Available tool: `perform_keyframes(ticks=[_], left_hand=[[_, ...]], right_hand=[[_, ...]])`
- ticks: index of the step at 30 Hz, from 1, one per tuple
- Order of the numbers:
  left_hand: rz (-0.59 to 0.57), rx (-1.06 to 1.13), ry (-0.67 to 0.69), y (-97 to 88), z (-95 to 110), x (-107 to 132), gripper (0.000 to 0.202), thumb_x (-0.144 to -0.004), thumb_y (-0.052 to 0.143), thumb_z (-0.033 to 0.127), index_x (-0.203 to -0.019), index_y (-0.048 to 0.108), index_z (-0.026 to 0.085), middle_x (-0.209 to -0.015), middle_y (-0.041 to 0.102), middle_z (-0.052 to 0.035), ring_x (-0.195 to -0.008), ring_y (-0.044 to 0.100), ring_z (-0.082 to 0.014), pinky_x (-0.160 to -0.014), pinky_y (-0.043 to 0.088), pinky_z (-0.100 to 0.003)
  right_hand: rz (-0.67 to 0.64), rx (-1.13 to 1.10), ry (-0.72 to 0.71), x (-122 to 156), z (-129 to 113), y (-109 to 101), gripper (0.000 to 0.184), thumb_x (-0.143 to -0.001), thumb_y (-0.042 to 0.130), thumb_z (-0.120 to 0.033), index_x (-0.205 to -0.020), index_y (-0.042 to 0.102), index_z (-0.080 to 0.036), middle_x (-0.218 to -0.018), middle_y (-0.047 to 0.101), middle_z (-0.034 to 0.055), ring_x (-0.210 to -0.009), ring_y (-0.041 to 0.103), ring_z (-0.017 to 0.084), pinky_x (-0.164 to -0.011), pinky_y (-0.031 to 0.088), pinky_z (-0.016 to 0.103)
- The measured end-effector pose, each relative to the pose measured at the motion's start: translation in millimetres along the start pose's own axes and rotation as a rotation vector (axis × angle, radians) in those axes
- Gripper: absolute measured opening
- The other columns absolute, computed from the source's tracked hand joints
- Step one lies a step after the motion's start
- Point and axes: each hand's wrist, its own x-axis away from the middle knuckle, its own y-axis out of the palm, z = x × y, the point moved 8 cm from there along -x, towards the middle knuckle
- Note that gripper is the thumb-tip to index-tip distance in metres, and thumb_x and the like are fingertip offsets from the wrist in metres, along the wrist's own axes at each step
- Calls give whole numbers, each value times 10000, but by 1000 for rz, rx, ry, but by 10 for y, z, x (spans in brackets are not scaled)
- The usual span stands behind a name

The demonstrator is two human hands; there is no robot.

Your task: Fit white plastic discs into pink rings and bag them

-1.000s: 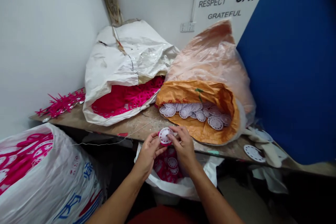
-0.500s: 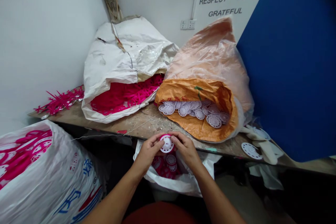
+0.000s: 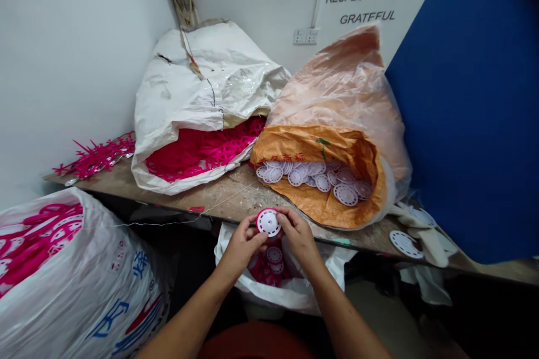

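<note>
My left hand [image 3: 242, 245] and right hand [image 3: 298, 234] hold a round white plastic disc with a magenta rim [image 3: 268, 222] in a narrow pinch at lower centre; the disc has just turned its white face toward me. My hands cover part of its rim and half hide more discs in the white plastic bag [image 3: 224, 252] below.

Blue panel [image 3: 463, 106] beside lettered wall sign [image 3: 362, 5]; wall socket [image 3: 305, 36]; worn wooden bench [image 3: 227, 196].

Disc [image 3: 268, 222] smooth plastic. White sack [image 3: 197, 90] glossy woven plastic. Bench top [image 3: 219, 197] rough wood.
</note>
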Motion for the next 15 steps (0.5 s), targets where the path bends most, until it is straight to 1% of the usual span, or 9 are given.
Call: perform_keyframes(ticks=[3, 5, 7, 9, 11, 12, 13, 14, 15], left_hand=[[1, -30, 30, -23, 3, 8, 487, -713, 697, 345, -1114, 501, 149, -934, 704, -87, -792, 679, -181, -682, 525, -249], [25, -34, 69, -51, 3, -2, 459, -720, 687, 342, -1098, 513, 146, -944, 703, -87, -784, 677, -176, -685, 525, -249], [49, -38, 87, -72, -23, -18, 462, -720, 682, 341, -1103, 516, 143, -927, 704, -80, -761, 674, -167, -679, 523, -245], [59, -44, 67, -89, -73, -36, 497, -711, 681, 350, -1126, 505, 141, -909, 705, -76, -748, 673, -169, -668, 521, -247], [26, -75, 14, -94, -124, -43, 531, -705, 675, 365, -1153, 494, 146, -928, 705, -81, -761, 676, -184, -650, 520, -254], [-4, -114, 0, -96, -123, -33, 528, -711, 662, 367, -1163, 497, 150, -949, 704, -86, -786, 677, -195, -648, 520, -260], [-37, -180, 10, -102, -89, -12, 513, -721, 649, 360, -1170, 508, 157, -969, 702, -88, -813, 674, -202, -656, 518, -265], [-61, -275, 43, -117, -22, 21, 494, -730, 639, 347, -1176, 525, 168, -989, 700, -86, -819, 671, -201, -668, 516, -268], [-71, -395, 95, -144, 73, 61, 479, -738, 632, 332, -1184, 542, 184, -1009, 697, -80, -800, 669, -191, -679, 513, -271]], right_hand=[[-107, -5, -18, 14, -28, 48, 297, -826, 533, -291, -1111, 558, -209, -917, 662, 29, -757, 608, 163, -666, 480, 272], [-114, 45, -34, 57, -56, 65, 364, -797, 570, -246, -1157, 521, -218, -923, 661, 25, -802, 611, 170, -716, 479, 285], [-92, 80, -40, 106, -78, 82, 345, -802, 557, -224, -1144, 514, -218, -911, 662, 24, -796, 612, 167, -720, 476, 285], [-94, 110, -60, 131, -114, 115, 326, -806, 549, -216, -1131, 522, -224, -932, 666, 25, -808, 613, 163, -729, 474, 283], [-150, 165, -84, 106, -151, 129, 362, -797, 566, -226, -1157, 529, -243, -947, 670, 20, -824, 615, 163, -743, 475, 285], [-168, 208, -90, 73, -164, 83, 379, -792, 575, -244, -1169, 537, -250, -944, 672, 20, -822, 616, 165, -743, 479, 290], [-164, 261, -91, 27, -171, -22, 375, -791, 572, -268, -1165, 554, -249, -944, 675, 26, -822, 619, 172, -741, 483, 299], [-123, 326, -91, -29, -174, -196, 352, -797, 553, -298, -1144, 577, -242, -954, 676, 40, -832, 623, 183, -742, 487, 314], [-38, 408, -87, -93, -166, -446, 325, -800, 527, -332, -1097, 608, -227, -953, 676, 59, -823, 626, 197, -732, 492, 332]])
